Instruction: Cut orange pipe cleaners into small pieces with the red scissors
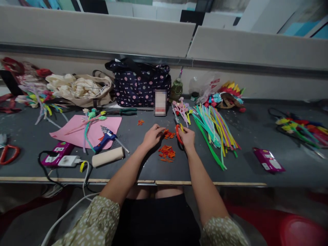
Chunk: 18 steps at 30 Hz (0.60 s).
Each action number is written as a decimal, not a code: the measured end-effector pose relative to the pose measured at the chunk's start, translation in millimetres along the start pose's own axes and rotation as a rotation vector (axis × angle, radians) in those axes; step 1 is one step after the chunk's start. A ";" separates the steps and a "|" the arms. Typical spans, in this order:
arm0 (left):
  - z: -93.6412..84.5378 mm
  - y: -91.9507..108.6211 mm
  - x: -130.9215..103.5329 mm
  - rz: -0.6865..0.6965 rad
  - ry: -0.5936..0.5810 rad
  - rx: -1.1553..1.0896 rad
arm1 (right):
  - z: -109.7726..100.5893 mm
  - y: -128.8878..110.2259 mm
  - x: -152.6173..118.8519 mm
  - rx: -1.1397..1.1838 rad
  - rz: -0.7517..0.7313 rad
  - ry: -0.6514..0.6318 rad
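A long dark-grey worktable [239,169] edged with a pale wooden strip [228,183] stands against off-white partition panels [99,34] with a visible joint between them, a grey rail [230,65] running below, under subdued light. A red plastic seat [302,232] sits at lower right.

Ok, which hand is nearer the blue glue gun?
Left: the left hand is to the right of the blue glue gun, by some orange pieces; the right hand is farther right, holding scissors.
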<state>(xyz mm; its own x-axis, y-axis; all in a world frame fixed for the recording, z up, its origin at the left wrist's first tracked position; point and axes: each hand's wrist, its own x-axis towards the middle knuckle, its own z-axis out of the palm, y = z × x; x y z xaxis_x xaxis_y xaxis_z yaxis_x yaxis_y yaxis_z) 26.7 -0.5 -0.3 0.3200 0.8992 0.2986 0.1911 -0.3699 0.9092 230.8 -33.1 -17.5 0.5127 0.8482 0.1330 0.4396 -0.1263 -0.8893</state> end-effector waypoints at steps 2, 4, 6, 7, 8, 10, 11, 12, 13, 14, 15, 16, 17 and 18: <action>2.6 -2.2 -1.7 0.075 -0.067 0.192 | 0.0 0.3 -0.2 0.001 -0.005 -0.001; 4.5 -5.5 -2.6 0.142 -0.148 0.415 | -0.4 0.1 -0.8 -0.003 -0.008 0.002; 5.8 -9.9 -2.5 0.187 -0.199 0.590 | -0.9 -0.6 -1.8 -0.010 -0.009 0.006; 6.4 -12.2 -2.2 0.199 -0.204 0.644 | -1.2 -1.2 -2.4 -0.013 -0.009 0.007; 6.8 -14.5 -1.7 0.204 -0.199 0.675 | -1.4 -1.9 -3.0 -0.016 -0.010 0.005; 7.1 -18.2 -0.5 0.200 -0.179 0.689 | -1.8 -3.6 -4.4 -0.018 -0.014 0.000; 7.0 -19.5 0.1 0.195 -0.171 0.684 | -2.1 -4.4 -5.0 -0.020 -0.016 -0.002; 6.7 -20.3 0.7 0.188 -0.164 0.673 | -2.3 -5.2 -5.6 -0.022 -0.018 -0.002; 6.2 -20.6 1.2 0.182 -0.160 0.658 | -2.5 -5.8 -6.1 -0.024 -0.021 -0.002; 5.5 -20.6 1.6 0.176 -0.158 0.642 | -2.6 -6.3 -6.5 -0.026 -0.025 -0.003; 4.8 -20.2 1.8 0.168 -0.157 0.625 | -2.8 -6.6 -6.7 -0.027 -0.029 -0.003; 4.1 -19.5 2.0 0.161 -0.153 0.608 | -2.8 -6.7 -6.9 -0.027 -0.033 -0.005; 3.4 -18.7 2.1 0.152 -0.146 0.590 | -2.8 -6.7 -7.0 -0.027 -0.037 -0.008; 2.8 -17.8 2.2 0.140 -0.137 0.575 | -2.7 -6.4 -6.9 -0.027 -0.039 -0.010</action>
<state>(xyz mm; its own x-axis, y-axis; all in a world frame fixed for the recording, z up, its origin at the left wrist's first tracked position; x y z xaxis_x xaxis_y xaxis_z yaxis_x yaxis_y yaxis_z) 26.7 7.4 -16.7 0.4872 0.8087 0.3296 0.5969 -0.5839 0.5502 226.4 -39.5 -11.5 0.4872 0.8579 0.1630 0.4793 -0.1067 -0.8711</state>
